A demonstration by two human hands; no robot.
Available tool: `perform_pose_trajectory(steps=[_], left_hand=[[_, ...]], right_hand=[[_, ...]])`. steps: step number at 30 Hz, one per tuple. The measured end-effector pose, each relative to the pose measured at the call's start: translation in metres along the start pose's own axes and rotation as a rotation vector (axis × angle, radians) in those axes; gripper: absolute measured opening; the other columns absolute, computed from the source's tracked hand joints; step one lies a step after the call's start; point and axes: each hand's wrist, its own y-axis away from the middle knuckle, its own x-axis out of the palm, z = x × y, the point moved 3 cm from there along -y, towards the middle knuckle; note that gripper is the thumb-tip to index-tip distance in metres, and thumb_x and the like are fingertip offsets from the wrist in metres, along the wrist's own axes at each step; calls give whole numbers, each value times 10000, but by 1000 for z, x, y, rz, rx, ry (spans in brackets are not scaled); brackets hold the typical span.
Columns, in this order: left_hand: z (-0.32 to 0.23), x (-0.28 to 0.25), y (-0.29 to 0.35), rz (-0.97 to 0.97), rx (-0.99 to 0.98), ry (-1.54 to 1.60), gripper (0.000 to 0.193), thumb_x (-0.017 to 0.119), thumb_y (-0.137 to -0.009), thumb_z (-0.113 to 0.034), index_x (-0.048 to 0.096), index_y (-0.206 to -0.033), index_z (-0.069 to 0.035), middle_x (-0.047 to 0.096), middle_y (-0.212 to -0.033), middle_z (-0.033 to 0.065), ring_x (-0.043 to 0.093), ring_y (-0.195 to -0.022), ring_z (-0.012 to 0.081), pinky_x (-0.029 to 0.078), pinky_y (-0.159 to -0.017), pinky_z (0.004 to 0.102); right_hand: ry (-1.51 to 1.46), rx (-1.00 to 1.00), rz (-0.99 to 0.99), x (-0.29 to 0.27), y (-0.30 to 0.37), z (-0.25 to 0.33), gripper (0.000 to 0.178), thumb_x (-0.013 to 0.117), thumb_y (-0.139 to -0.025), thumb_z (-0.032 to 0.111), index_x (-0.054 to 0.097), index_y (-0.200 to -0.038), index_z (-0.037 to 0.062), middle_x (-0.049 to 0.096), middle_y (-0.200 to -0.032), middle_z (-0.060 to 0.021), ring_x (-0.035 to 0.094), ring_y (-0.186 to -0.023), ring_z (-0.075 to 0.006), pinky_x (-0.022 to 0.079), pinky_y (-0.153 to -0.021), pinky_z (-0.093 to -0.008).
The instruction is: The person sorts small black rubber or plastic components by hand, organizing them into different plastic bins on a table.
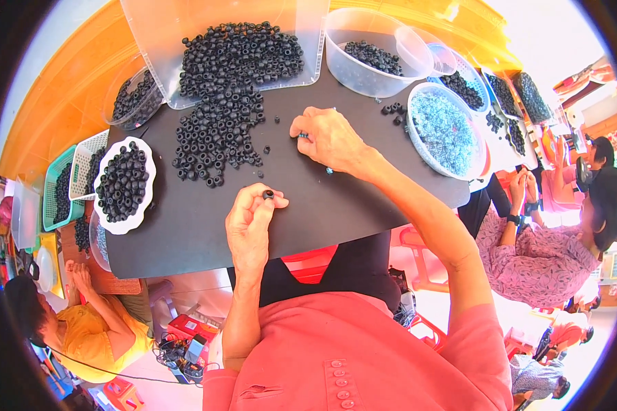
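Pinching a bead over the table, we have plenty left loose.
Our left hand grips this black bead between thumb and fingertip, its hole showing, near the table's front edge; our right hand has its fingers drawn together, seemingly on a small blue bit, partly hidden. The two pieces are apart, so we judge this pair barely begun. Much remains: a big pile spills from the clear bin, and the bowl is full of blue pieces. Black beads also fill the white dish; we cannot tell whether those are finished.
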Motion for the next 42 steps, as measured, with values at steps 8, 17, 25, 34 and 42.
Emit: perform_pose_trajectory(steps=[8, 17, 25, 34, 42], left_hand=[[-1, -3, 1, -15, -2, 4, 143, 497, -922, -1, 582, -1036, 6, 659, -895, 57, 623, -866, 116, 467, -855, 271], [0, 2, 0, 10, 26, -20, 141, 506, -930, -19, 575, -1051, 3, 662, -895, 62, 627, -871, 126, 467, -869, 277], [0, -2, -1, -4, 25, -38, 136, 505, -925, -15, 577, -1038, 1, 664, -889, 66, 627, -870, 130, 468, -865, 280], [2, 1, 1, -5, 1, 1, 146, 507, -917, 6, 580, -1043, 9, 659, -898, 66, 635, -861, 128, 477, -853, 278], [-3, 0, 1, -3, -4, -57, 153, 494, -912, 27, 575, -1041, 14, 650, -910, 62, 634, -868, 125, 475, -850, 272]], right_hand=[[-267, 35, -479, -65, -11, 54, 182, 625, -710, -64, 657, -868, 21, 634, -836, -65, 605, -695, -138, 501, -664, -267], [-287, 258, -306, -35, 27, 5, 130, 646, -797, 7, 676, -924, 9, 654, -837, -86, 628, -731, -142, 505, -698, -267], [-250, 364, -194, -30, 30, -9, 192, 616, -797, -14, 661, -982, 14, 644, -903, -106, 627, -757, -190, 505, -689, -312], [363, 113, -199, 7, -16, -73, 130, 609, -794, 88, 594, -908, 26, 565, -964, -147, 550, -903, -323, 467, -789, -429], [-128, 310, -326, -1, -14, -72, 144, 617, -786, 115, 614, -883, 9, 612, -841, -166, 617, -781, -349, 497, -729, -458]])
